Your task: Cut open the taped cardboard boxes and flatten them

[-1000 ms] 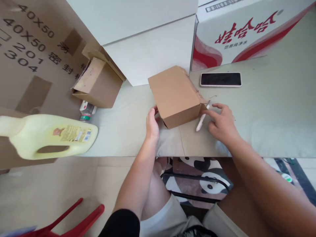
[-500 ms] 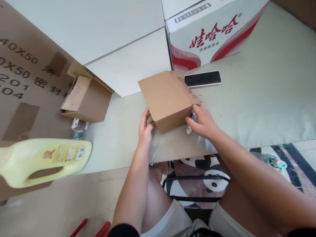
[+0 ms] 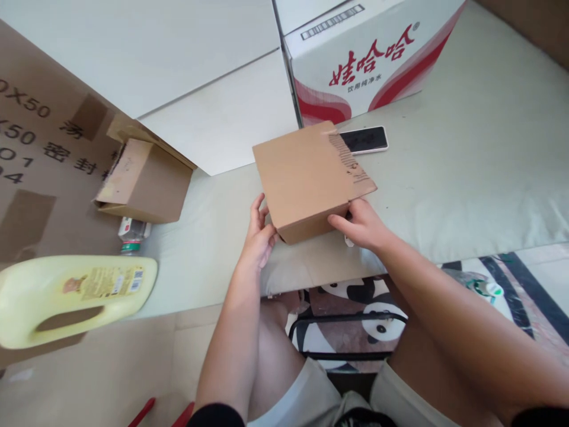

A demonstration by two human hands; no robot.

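Observation:
A small brown cardboard box [image 3: 306,178] sits before me on the pale green cloth surface, its torn, ragged edge [image 3: 351,157] along the right side. My left hand [image 3: 259,237] is at the box's near left corner, thumb against the corner and fingers bent along the left side. At the near right corner, my right hand [image 3: 360,224] grips the box with the thumb across its front face; the other fingers are partly hidden under the flap. A small white object [image 3: 349,241] shows below my right hand, too covered to name. The box's inside is out of sight.
Behind the box lies a phone [image 3: 367,140], with a white and red water carton [image 3: 355,77] beyond. White boxes [image 3: 231,112] stand at the back left. Leftward are another cardboard box [image 3: 149,181], a small bottle [image 3: 132,234] and a yellow jug [image 3: 120,284].
The cardboard box has turned and tilted slightly, and its torn right edge now spreads outward, covering part of the phone. Both hands stay at its corners. The view has shifted a little.

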